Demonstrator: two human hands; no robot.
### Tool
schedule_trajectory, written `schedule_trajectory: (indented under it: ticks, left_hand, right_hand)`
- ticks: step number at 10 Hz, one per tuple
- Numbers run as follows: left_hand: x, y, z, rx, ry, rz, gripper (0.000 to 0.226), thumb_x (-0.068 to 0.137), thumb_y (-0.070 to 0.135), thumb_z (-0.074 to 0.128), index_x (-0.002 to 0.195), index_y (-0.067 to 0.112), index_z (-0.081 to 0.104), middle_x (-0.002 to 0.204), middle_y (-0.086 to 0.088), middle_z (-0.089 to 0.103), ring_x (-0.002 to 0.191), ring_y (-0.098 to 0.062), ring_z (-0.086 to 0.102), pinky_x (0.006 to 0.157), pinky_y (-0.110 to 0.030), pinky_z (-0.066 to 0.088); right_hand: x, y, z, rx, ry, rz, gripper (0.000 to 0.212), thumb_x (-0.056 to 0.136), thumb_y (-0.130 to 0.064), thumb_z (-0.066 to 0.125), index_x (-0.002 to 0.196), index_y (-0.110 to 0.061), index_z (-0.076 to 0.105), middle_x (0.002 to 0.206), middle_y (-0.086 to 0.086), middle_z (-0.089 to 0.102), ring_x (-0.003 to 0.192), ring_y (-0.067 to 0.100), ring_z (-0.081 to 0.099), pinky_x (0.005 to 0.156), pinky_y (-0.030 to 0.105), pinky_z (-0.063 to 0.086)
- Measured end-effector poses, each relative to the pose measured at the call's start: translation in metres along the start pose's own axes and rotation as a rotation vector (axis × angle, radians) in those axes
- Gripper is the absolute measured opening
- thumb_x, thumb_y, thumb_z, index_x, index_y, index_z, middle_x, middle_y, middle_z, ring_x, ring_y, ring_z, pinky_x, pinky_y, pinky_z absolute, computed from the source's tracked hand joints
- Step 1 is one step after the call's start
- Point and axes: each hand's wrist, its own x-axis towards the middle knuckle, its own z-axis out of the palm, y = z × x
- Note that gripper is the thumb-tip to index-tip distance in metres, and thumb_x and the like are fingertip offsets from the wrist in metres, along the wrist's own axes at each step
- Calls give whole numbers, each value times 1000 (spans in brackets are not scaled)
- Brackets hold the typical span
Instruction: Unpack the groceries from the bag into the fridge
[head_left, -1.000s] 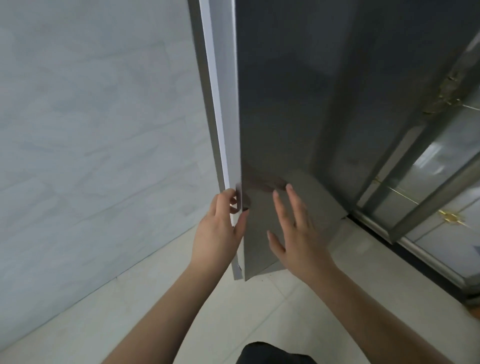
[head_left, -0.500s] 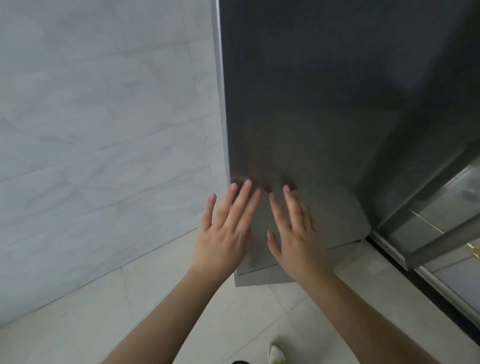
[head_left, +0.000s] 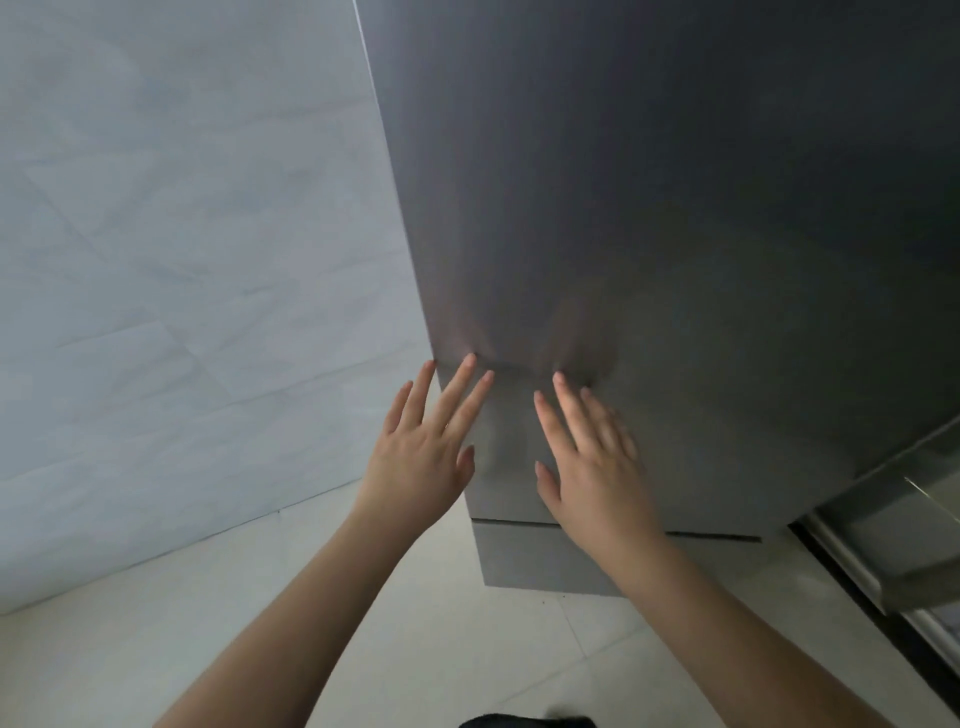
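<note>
Head view: left hand (head_left: 422, 457) and right hand (head_left: 592, 470), fingers spread flat, press the grey fridge door (head_left: 649, 249); uneven low pressure may leave the seal unlatched.

— What is different about the fridge door (head_left: 649, 234) from a second ago?

— It now sits flush with the cabinet; its white inner edge, showing a second ago, is out of sight.

— And the left hand (head_left: 423, 457)?

— A second ago it gripped the door's edge with curled fingers. Now it lies flat, fingers straight and spread, tips on the door near its left edge.

— The right hand (head_left: 597, 467)?

— Flat on the panel throughout — the view has only moved closer, and the glass cabinet (head_left: 893, 540) slides to the right margin.
</note>
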Motion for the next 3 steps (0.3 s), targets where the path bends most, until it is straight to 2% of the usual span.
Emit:
schedule_trajectory:
  ticks: [1,2,3]
  left_hand:
    - [-9,-1,-4,13,-20,-39,79,89,31,58,155,23,16,160,-6,23,146,-31,22,117,-47,23]
    - [-27,-1,-11,11,-23,-114,80,89,33,58,155,21,14,161,-7,20,148,-30,15,119,-46,19]
    - [-50,0,-25,13,-27,-161,74,93,37,49,155,18,13,162,-5,13,150,-28,4,119,-47,14]
  right_hand:
    - [1,-1,-2,11,10,-25,69,87,-31,60,148,-18,32,158,7,25,142,29,28,112,46,26]
    - [5,-5,-1,49,38,-81,69,83,-21,61,146,-16,36,155,9,32,141,29,30,114,46,25]
    - [9,-12,1,64,24,-144,68,81,-18,62,145,-14,39,153,9,35,140,29,31,115,47,25]
